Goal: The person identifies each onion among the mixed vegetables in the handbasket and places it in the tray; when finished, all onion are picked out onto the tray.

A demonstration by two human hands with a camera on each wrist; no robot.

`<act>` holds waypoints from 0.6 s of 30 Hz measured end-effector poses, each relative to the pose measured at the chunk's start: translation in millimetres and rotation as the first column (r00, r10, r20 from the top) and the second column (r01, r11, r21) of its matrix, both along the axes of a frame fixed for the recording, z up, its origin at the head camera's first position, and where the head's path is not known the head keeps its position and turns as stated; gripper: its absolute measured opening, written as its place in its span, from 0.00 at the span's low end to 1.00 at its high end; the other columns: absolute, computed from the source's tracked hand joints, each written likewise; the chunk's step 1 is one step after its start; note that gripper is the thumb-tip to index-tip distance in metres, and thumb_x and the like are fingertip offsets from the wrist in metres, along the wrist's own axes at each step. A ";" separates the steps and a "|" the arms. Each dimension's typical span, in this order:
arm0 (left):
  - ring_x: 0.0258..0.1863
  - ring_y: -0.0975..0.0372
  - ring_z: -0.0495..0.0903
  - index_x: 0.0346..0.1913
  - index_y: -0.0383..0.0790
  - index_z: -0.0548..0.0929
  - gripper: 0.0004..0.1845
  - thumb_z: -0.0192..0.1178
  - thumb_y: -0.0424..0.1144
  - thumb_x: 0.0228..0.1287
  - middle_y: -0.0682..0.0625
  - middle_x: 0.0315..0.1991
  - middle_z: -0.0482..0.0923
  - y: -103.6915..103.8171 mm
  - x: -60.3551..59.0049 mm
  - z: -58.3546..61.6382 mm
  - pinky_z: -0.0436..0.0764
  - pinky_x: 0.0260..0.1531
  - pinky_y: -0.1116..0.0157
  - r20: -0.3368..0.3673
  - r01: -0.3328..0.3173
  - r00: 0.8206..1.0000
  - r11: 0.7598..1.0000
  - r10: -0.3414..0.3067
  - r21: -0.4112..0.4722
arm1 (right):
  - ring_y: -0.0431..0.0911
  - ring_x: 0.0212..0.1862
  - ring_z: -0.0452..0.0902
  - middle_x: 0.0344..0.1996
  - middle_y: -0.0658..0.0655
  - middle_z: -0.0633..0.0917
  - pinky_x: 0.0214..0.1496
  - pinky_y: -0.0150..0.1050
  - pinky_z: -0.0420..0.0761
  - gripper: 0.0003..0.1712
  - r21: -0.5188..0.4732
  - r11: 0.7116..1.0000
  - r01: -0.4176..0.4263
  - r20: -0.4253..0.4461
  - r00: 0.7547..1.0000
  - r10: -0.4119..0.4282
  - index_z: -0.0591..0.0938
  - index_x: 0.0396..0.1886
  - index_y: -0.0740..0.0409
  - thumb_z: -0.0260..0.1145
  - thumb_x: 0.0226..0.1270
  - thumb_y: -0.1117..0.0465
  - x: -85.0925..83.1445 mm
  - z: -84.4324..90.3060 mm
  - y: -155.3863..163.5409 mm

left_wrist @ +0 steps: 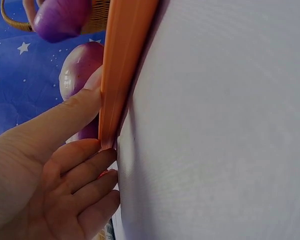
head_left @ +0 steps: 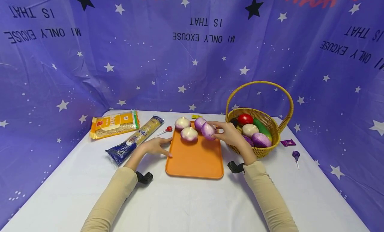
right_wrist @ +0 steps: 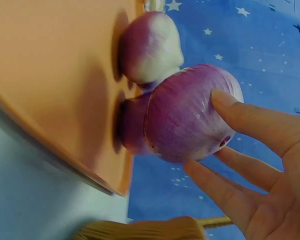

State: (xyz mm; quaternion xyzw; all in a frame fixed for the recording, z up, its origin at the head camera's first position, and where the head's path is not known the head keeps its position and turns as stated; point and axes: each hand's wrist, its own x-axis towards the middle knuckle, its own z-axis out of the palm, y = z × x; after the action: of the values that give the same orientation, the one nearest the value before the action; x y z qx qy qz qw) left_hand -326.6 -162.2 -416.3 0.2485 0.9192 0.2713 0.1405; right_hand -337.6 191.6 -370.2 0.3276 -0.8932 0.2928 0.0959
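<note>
My right hand (head_left: 229,133) pinches a purple onion (right_wrist: 192,112) between thumb and fingertips, above the far right part of an orange tray (head_left: 195,160). Behind it another purple onion (head_left: 199,123) sits on the tray, partly hidden in the right wrist view. Two white-and-purple garlic bulbs, a rear one (head_left: 182,123) and a front one (head_left: 189,134), stand at the tray's far left. My left hand (head_left: 153,147) rests at the tray's left edge, its thumb at the rim and its other fingers loosely extended along the outside.
Right of the tray stands a wicker basket (head_left: 264,153) of vegetables with a tall handle. A purple wrapper (head_left: 288,143) and a purple lollipop (head_left: 296,154) lie beyond it. Leftward lie a noodle packet (head_left: 115,124), a blue-ended pasta packet (head_left: 135,138) and a red lollipop (head_left: 169,128).
</note>
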 end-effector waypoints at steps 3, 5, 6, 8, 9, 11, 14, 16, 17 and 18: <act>0.70 0.44 0.58 0.72 0.34 0.61 0.46 0.70 0.50 0.56 0.38 0.69 0.62 -0.1 0.2 0.5 0.56 0.69 0.48 -0.001 0.003 1.000 1.000 -0.003 0.006 | 0.57 0.49 0.82 0.56 0.58 0.81 0.52 0.52 0.80 0.31 -0.019 1.000 0.006 0.025 1.000 -0.005 0.79 0.62 0.54 0.74 0.56 0.67 -4.1 -9.6 -2.8; 0.69 0.44 0.58 0.72 0.34 0.61 0.46 0.70 0.50 0.56 0.37 0.69 0.62 -0.3 0.8 0.9 0.56 0.69 0.47 -0.004 0.007 1.000 1.000 -0.007 0.006 | 0.59 0.49 0.81 0.57 0.59 0.80 0.53 0.53 0.80 0.31 -0.027 1.000 0.008 0.031 0.999 -0.008 0.78 0.62 0.55 0.74 0.56 0.67 -5.8 -15.5 -4.3; 0.69 0.43 0.58 0.72 0.33 0.61 0.46 0.70 0.50 0.56 0.37 0.69 0.62 -0.4 1.0 0.9 0.56 0.68 0.47 -0.006 0.010 1.000 1.000 -0.010 0.004 | 0.59 0.49 0.81 0.57 0.59 0.80 0.53 0.54 0.80 0.31 -0.028 1.000 0.009 0.029 1.000 -0.009 0.78 0.62 0.56 0.74 0.56 0.67 -6.6 -18.0 -4.9; 0.69 0.43 0.58 0.72 0.33 0.61 0.46 0.70 0.50 0.56 0.37 0.69 0.63 -0.9 0.6 0.6 0.56 0.68 0.46 -0.012 0.017 1.000 1.000 -0.017 0.004 | 0.59 0.49 0.81 0.57 0.60 0.80 0.52 0.53 0.80 0.31 -0.020 1.000 0.014 0.027 1.000 -0.014 0.78 0.62 0.57 0.74 0.56 0.67 -8.8 -22.8 -6.2; 0.69 0.43 0.58 0.72 0.33 0.61 0.46 0.71 0.50 0.56 0.37 0.69 0.63 -0.9 0.1 0.0 0.56 0.68 0.47 -0.012 0.018 1.000 1.000 -0.018 0.003 | 0.58 0.49 0.81 0.57 0.61 0.80 0.52 0.53 0.80 0.31 -0.013 1.000 0.017 0.023 1.000 -0.017 0.78 0.62 0.57 0.73 0.56 0.66 -9.6 -24.6 -6.8; 0.69 0.44 0.58 0.72 0.34 0.61 0.46 0.71 0.50 0.55 0.37 0.69 0.62 -0.5 -0.5 -0.4 0.56 0.68 0.47 -0.011 0.018 1.000 1.000 -0.018 0.004 | 0.58 0.49 0.81 0.56 0.61 0.81 0.52 0.51 0.81 0.31 0.003 1.000 0.023 0.015 1.000 -0.023 0.78 0.61 0.57 0.74 0.56 0.66 -11.5 -27.9 -7.7; 0.69 0.44 0.58 0.72 0.35 0.61 0.46 0.71 0.50 0.55 0.38 0.69 0.62 -0.4 -1.1 -0.6 0.56 0.69 0.47 -0.011 0.018 1.000 1.000 -0.018 0.007 | 0.56 0.49 0.81 0.54 0.62 0.82 0.53 0.49 0.80 0.31 0.022 0.999 0.033 0.011 0.999 -0.033 0.78 0.62 0.56 0.73 0.56 0.66 -13.3 -31.5 -8.8; 0.70 0.44 0.58 0.72 0.35 0.61 0.46 0.71 0.51 0.55 0.38 0.69 0.62 -0.6 -1.0 -0.3 0.56 0.69 0.47 -0.011 0.017 1.000 1.000 -0.017 0.005 | 0.56 0.49 0.81 0.53 0.61 0.82 0.53 0.48 0.80 0.31 0.038 0.999 0.039 0.007 0.999 -0.039 0.78 0.62 0.56 0.73 0.57 0.66 -13.3 -32.9 -9.5; 0.69 0.44 0.58 0.72 0.35 0.61 0.46 0.71 0.51 0.55 0.38 0.69 0.62 -0.7 -1.1 -0.1 0.56 0.69 0.47 -0.014 0.019 1.000 1.000 -0.019 0.004 | 0.55 0.49 0.81 0.52 0.61 0.83 0.53 0.48 0.80 0.31 0.045 0.998 0.042 0.004 0.999 -0.042 0.78 0.62 0.56 0.72 0.57 0.66 -13.3 -33.5 -9.6; 0.69 0.44 0.58 0.72 0.35 0.61 0.46 0.70 0.51 0.55 0.38 0.69 0.62 -0.8 -1.4 -0.1 0.56 0.68 0.47 -0.017 0.021 1.000 1.000 -0.021 0.002 | 0.55 0.49 0.81 0.52 0.61 0.83 0.52 0.47 0.80 0.31 0.051 0.998 0.044 0.002 0.999 -0.044 0.78 0.62 0.55 0.72 0.57 0.66 -13.2 -33.9 -10.0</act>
State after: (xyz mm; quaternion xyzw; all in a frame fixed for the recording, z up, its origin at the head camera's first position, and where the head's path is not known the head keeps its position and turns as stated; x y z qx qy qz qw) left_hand -328.0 -163.0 -416.4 0.2604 0.9175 0.2685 0.1352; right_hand -350.8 181.6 -404.1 0.3097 -0.9075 0.2682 0.0928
